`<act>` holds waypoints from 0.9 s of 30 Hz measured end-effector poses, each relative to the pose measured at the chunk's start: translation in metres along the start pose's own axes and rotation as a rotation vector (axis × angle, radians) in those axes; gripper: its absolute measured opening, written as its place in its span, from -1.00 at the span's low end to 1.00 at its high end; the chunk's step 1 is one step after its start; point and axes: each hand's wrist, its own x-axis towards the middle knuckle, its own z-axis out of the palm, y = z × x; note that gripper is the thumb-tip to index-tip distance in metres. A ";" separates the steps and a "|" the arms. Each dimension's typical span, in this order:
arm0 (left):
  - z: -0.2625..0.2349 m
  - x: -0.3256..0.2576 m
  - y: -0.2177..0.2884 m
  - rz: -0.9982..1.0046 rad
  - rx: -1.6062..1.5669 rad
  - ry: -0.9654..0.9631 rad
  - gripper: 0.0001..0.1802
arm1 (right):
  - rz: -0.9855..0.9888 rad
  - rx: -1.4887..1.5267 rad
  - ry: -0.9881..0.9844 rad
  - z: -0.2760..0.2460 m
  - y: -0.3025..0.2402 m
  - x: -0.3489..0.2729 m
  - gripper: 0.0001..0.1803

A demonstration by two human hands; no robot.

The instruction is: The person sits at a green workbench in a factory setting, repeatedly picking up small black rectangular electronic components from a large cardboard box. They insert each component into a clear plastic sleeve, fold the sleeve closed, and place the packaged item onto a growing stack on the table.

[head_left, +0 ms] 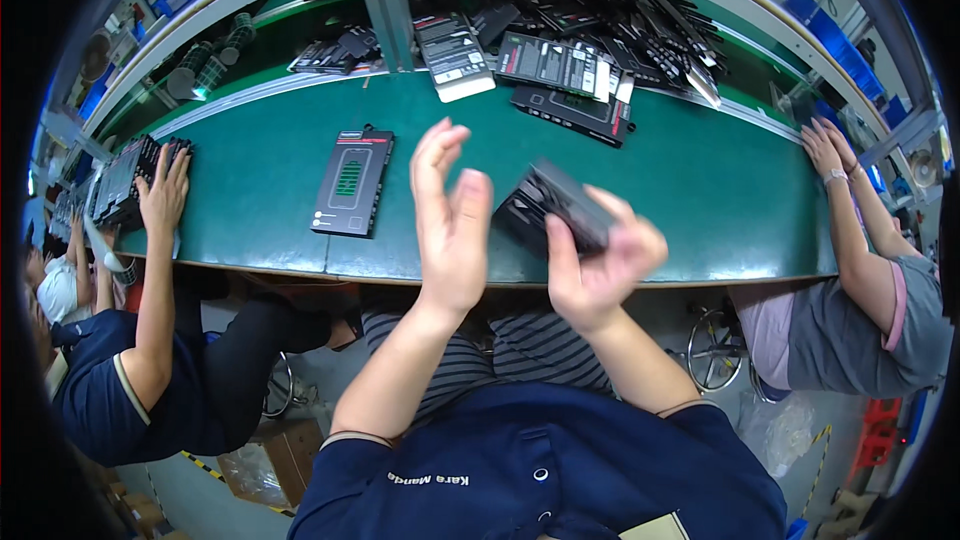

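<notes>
My right hand (605, 265) grips a small black box (530, 210), tilted and smeared by motion, above the green table. The thumb lies across its near side. My left hand (450, 225) is raised just left of that box, apart from it, with fingers and thumb spread and nothing in them. Left of my left hand, a flat black retail box (352, 183) lies face up, showing a phone outline with green bars and a hanging tab at its top.
A large heap of black retail boxes (570, 0) fills the shelf opening behind the table (250, 200); a few boxes (565, 115) spill onto its back edge. A metal post (385, 5) stands there. Co-workers' hands rest at the far left (163, 190) and far right (825, 152).
</notes>
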 end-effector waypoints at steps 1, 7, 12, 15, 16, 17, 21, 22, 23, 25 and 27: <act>0.000 -0.005 0.013 -0.346 -0.315 0.091 -0.39 | -0.132 -0.007 -0.119 -0.004 -0.002 0.001 -0.49; -0.057 0.004 0.007 -0.245 0.087 0.049 -0.35 | 0.007 0.030 -0.799 0.000 -0.009 0.007 -0.74; -0.150 0.022 0.006 -0.326 1.304 -0.017 -0.59 | 0.111 0.033 -0.885 0.002 -0.003 0.001 -0.81; -0.139 0.017 0.002 -0.190 1.286 0.024 -0.42 | 0.088 -0.029 -0.889 0.004 -0.007 0.000 -0.82; -0.124 0.017 -0.002 -0.156 1.281 0.016 -0.37 | 0.086 -0.056 -0.884 0.004 -0.008 0.000 -0.82; -0.109 0.013 -0.004 -0.218 1.428 -0.021 -0.23 | 0.087 -0.079 -0.878 0.003 -0.009 0.000 -0.82; -0.112 0.022 -0.018 -0.307 1.584 0.086 -0.19 | 0.117 -0.037 -0.865 0.001 -0.006 0.000 -0.83; -0.120 0.027 -0.018 -0.343 1.625 0.126 -0.20 | 0.129 -0.014 -0.864 0.001 -0.005 0.001 -0.83; -0.131 0.033 -0.022 -0.385 1.649 0.172 -0.21 | 0.141 0.005 -0.866 0.000 -0.005 0.001 -0.83; -0.157 0.042 -0.028 -0.395 1.674 0.269 -0.25 | 0.150 0.014 -0.867 0.000 -0.005 0.002 -0.83; -0.183 0.047 -0.036 -0.384 1.721 0.378 -0.28 | 0.149 0.020 -0.862 0.002 -0.006 0.002 -0.83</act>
